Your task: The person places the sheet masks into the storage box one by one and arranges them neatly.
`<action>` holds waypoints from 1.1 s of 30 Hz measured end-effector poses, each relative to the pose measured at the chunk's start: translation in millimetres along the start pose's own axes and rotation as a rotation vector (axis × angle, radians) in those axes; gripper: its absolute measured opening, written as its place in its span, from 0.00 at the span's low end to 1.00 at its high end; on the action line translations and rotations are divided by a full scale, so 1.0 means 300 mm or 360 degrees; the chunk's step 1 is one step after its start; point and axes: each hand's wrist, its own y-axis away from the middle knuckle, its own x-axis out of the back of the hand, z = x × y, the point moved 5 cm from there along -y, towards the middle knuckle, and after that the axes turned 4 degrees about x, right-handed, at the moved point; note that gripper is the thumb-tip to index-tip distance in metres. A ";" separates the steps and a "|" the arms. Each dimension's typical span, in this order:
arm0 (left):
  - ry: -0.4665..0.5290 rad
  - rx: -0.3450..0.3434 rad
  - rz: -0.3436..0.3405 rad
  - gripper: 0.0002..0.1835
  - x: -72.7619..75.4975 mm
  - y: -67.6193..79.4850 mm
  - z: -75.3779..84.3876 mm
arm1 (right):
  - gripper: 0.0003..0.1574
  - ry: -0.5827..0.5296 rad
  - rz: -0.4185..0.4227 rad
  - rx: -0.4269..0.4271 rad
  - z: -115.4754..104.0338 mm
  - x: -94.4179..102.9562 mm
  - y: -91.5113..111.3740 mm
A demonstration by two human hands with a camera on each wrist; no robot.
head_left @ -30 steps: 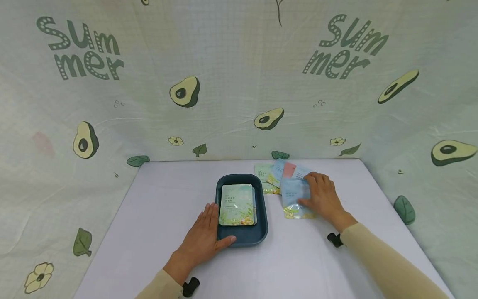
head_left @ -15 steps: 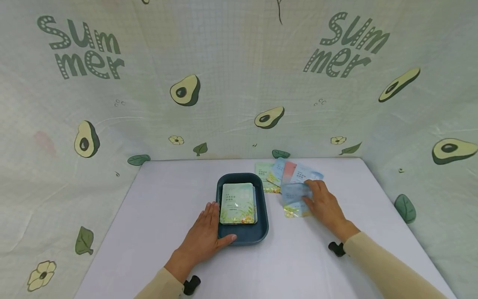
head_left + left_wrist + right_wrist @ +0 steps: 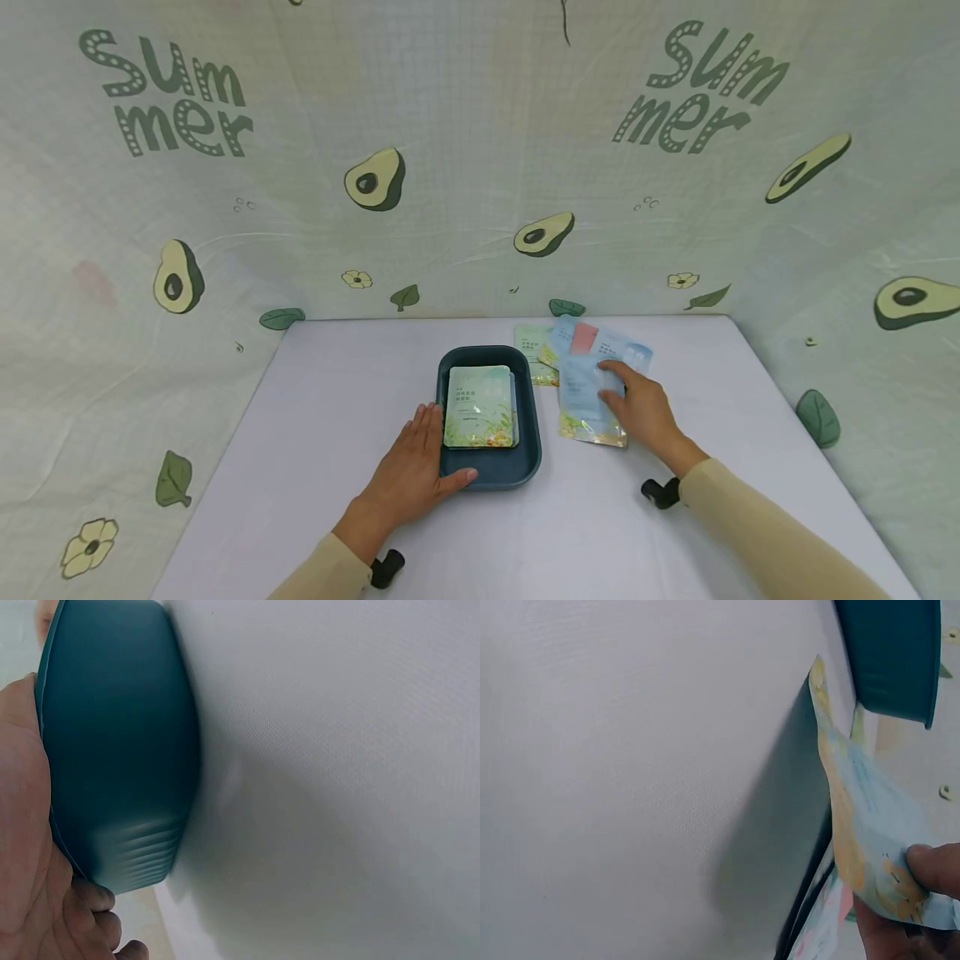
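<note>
In the head view, my left hand [image 3: 408, 458] lies with straight fingers along the left side of a dark teal tray [image 3: 534, 433], thumb over its near rim. The left wrist view shows the palm [image 3: 22, 810] against the tray's edge. A pale green facial mask packet [image 3: 480, 408] lies in the tray on top of a bluish one. My right hand [image 3: 647, 408] pinches a light blue facial mask packet [image 3: 585, 400] between thumb and fingers. In the right wrist view that packet [image 3: 877, 810] is tilted and bent, casting a shadow on the white table.
Behind the held packet, several more packets overlap in a fan: a green one [image 3: 530, 346], a pink-marked one [image 3: 584, 337] and a blue one [image 3: 636, 352]. A printed cloth [image 3: 465, 250] hangs at the back edge of the white tabletop [image 3: 322, 400].
The right hand has gripped the light blue packet and drawn it slightly left, and its face now shows flatter to the head camera. My left hand stays at the tray.
</note>
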 end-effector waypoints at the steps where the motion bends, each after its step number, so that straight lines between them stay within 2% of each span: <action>1: 0.0000 -0.0002 0.0001 0.63 0.001 0.001 0.000 | 0.30 -0.0010 -0.0019 -0.0029 0.003 -0.005 -0.003; 7: -0.0010 -0.0027 0.0021 0.62 0.008 0.002 0.009 | 0.31 -0.0178 -0.0082 -0.0173 0.030 -0.023 -0.016; 14: -0.0004 -0.0028 -0.0001 0.62 0.014 0.004 0.012 | 0.31 -0.0310 -0.0092 -0.0282 0.040 -0.007 -0.030; 21: -0.0010 -0.0013 -0.0024 0.62 0.013 0.000 0.006 | 0.32 -0.0388 -0.0100 -0.0318 0.002 0.031 -0.046; 29: -0.0021 -0.0003 -0.0019 0.63 0.011 -0.001 0.005 | 0.32 -0.0477 -0.0052 -0.0290 -0.061 0.083 -0.075; 33: -0.0043 -0.0010 -0.0006 0.62 0.017 0.003 0.009 | 0.32 -0.0602 -0.0025 -0.0274 -0.113 0.098 -0.093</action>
